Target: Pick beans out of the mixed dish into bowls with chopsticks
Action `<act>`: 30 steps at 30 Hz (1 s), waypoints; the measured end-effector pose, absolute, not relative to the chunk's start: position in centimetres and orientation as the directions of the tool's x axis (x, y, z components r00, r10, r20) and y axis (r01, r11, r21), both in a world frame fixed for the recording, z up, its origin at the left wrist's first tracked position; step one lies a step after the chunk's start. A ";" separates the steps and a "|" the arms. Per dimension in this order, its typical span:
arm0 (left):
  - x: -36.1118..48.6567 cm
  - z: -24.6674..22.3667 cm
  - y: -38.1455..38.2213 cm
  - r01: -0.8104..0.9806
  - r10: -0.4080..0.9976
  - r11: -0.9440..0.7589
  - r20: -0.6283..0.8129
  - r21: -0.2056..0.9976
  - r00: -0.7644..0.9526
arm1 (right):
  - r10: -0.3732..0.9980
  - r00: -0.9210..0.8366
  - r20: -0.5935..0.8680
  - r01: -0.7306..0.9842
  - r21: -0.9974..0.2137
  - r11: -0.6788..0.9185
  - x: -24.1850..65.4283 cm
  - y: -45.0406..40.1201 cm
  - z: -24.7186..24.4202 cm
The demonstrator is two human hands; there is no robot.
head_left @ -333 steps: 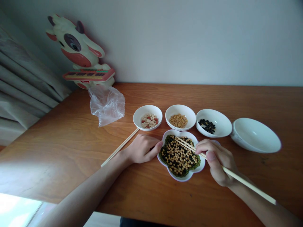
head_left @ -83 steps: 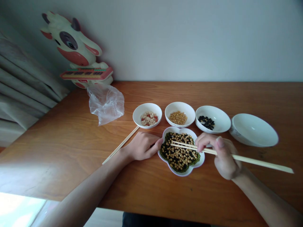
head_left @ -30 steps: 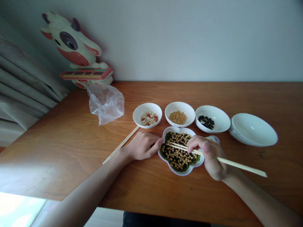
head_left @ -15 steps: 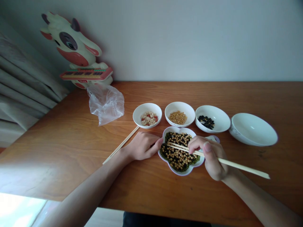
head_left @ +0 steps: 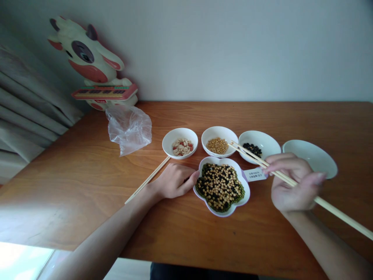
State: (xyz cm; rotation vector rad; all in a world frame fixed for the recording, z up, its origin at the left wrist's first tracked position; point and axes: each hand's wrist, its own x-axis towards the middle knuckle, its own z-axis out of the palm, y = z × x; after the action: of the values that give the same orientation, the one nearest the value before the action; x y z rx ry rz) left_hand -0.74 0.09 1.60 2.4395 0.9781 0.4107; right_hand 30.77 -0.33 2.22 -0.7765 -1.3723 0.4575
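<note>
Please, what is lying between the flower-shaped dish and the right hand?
In the head view, a small printed white label lies there on the wooden table, beside the flower-shaped dish and the right hand.

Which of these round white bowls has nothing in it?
The far-right shallow bowl, next to the right hand; the other three hold peanuts, yellow soybeans and black beans.

light: soft, dim daylight | glare: window [head_left: 20, 260] blown white, lower left | edges: bowed | blur: right hand [head_left: 293, 184]
</note>
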 end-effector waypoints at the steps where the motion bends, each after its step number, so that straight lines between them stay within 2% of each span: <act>1: -0.7 1.6 0.1 0.564 0.708 -0.631 0.096 0.533 0.700 | 0.741 0.148 0.655 0.139 -0.755 0.641 30.8 0.0 2.3; 4: -0.7 1.7 0.1 0.565 0.709 -0.630 0.097 0.533 0.699 | 0.811 0.053 0.583 0.093 -0.811 0.578 30.9 0.2 2.7; 7: -0.6 1.7 0.2 0.564 0.707 -0.634 0.101 0.529 0.700 | 0.840 -0.152 0.521 0.057 -0.844 0.533 30.8 -0.6 3.2; 10: -0.7 1.6 0.1 0.560 0.704 -0.639 0.110 0.527 0.701 | 0.838 -0.375 0.397 0.132 -0.872 0.472 30.5 -1.6 3.1; 13: -0.7 1.6 0.1 0.557 0.705 -0.636 0.109 0.534 0.701 | 0.829 -0.475 0.295 0.213 -0.875 0.434 29.8 -2.2 2.5; 24: -0.7 1.7 0.1 0.555 0.704 -0.640 0.117 0.532 0.700 | 0.839 -0.461 0.290 0.233 -0.872 0.430 28.8 -2.6 2.2; 30: -0.7 1.6 0.1 0.567 0.711 -0.632 0.105 0.528 0.695 | 0.836 -0.443 0.325 0.175 -0.883 0.436 28.9 -2.6 1.9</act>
State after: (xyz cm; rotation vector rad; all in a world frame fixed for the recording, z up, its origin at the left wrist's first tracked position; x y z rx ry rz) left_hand -0.72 0.12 1.58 2.4433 0.9846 0.4217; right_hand 28.91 -2.60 1.89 -0.8569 -1.8802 1.0312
